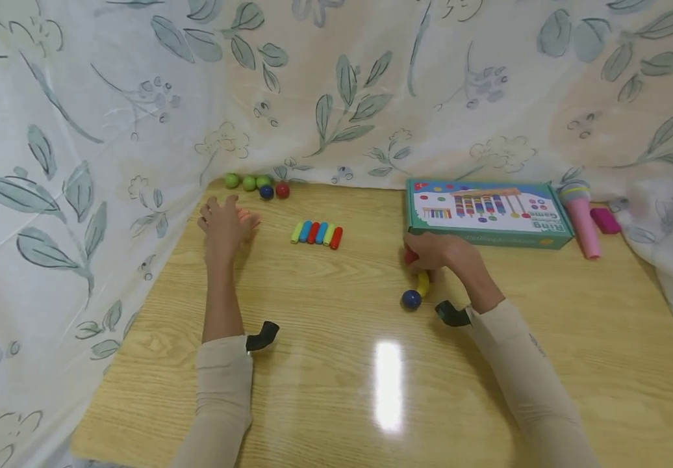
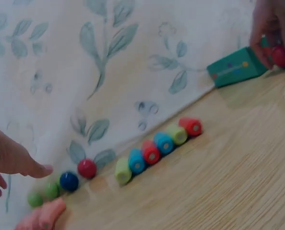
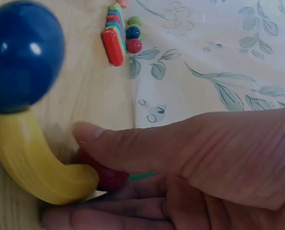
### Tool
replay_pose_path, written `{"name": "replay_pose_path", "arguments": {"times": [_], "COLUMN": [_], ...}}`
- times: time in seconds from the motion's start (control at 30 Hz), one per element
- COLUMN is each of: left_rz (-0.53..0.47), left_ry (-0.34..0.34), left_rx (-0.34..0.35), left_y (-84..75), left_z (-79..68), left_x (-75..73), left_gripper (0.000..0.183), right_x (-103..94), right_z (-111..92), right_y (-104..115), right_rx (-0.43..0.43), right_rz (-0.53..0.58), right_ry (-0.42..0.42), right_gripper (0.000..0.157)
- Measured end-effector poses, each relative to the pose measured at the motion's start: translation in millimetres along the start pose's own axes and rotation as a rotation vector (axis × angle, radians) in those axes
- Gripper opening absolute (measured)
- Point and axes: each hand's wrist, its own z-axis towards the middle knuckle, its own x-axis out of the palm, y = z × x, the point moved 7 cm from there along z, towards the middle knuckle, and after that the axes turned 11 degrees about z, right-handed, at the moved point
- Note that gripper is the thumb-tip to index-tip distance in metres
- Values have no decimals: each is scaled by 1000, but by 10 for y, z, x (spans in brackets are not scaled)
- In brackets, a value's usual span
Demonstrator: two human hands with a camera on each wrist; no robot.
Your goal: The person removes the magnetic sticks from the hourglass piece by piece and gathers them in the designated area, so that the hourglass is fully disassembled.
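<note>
My right hand [image 1: 430, 252] pinches a red ball [image 2: 281, 56] between thumb and fingers, close to the table. The thumb partly covers the ball in the right wrist view. Beside it lies a yellow banana-shaped piece [image 3: 22, 158], one end at the red ball and the other at a blue ball [image 1: 411, 299]. My left hand [image 1: 223, 224] hovers at the far left of the table, fingers spread and loosely bent. Below it are salmon-coloured cylinders [image 2: 42, 214], partly hidden by the hand in the head view.
A row of green, blue and red cylinders [image 1: 316, 234] lies mid-table. Green balls [image 1: 249, 182], a dark blue ball [image 1: 266, 192] and another red ball [image 1: 282, 190] sit by the curtain. A ring game box [image 1: 488, 214], pink microphone [image 1: 583, 221] and magenta block [image 1: 605, 221] stand back right.
</note>
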Motion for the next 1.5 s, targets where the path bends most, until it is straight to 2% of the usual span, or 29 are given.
{"name": "replay_pose_path", "arguments": {"times": [0.07,0.1,0.17,0.23,0.3,0.37,0.47,0.57,0.67,0.73,0.87,1.0,1.03,1.17,1.3,1.4,1.5], "left_rz": [-2,2,-32,-89,-134,-153,-83,-3,43,44,66,70,61,22,16,6,-25], "left_ry": [-8,-8,23,89,194,303,394,448,451,429,352,306,302,299,252,191,138], "left_rx": [72,129,277,449,617,749,876,939,989,998,974,928,914,865,819,773,731], "left_y": [-251,-417,-808,-1239,-1668,-2044,-2458,-2691,-2811,-2846,-2833,-2760,-2737,-2649,-2549,-2425,-2256], "left_z": [-11,-26,-99,-233,-416,-604,-822,-957,-1024,-1029,-964,-887,-875,-854,-792,-670,-486], "left_x": [-45,-49,-14,71,217,404,749,1085,1305,1354,1348,1333,1323,1240,1076,901,720], "left_gripper": [69,67,62,57,53,49,45,43,34,26,19,23,25,30,26,26,29], "right_x": [-22,-35,-61,-76,-72,-59,-21,25,74,83,72,56,55,73,116,127,127], "right_z": [-11,-23,-57,-86,-111,-123,-129,-129,-118,-100,-46,-6,-1,9,1,-8,-13], "right_y": [-4,-8,-27,-57,-96,-145,-221,-274,-276,-255,-185,-104,-91,-87,-159,-186,-176], "right_rx": [-5,-2,18,48,79,100,130,128,88,59,49,65,71,91,133,144,125], "right_rz": [12,8,-7,-30,-25,-27,11,65,118,138,158,162,147,84,68,95,106], "right_ry": [-3,-7,-19,-21,4,36,95,134,164,159,122,82,80,93,124,122,113], "right_gripper": [34,38,47,50,48,43,37,32,27,25,27,41,40,30,35,35,35]}}
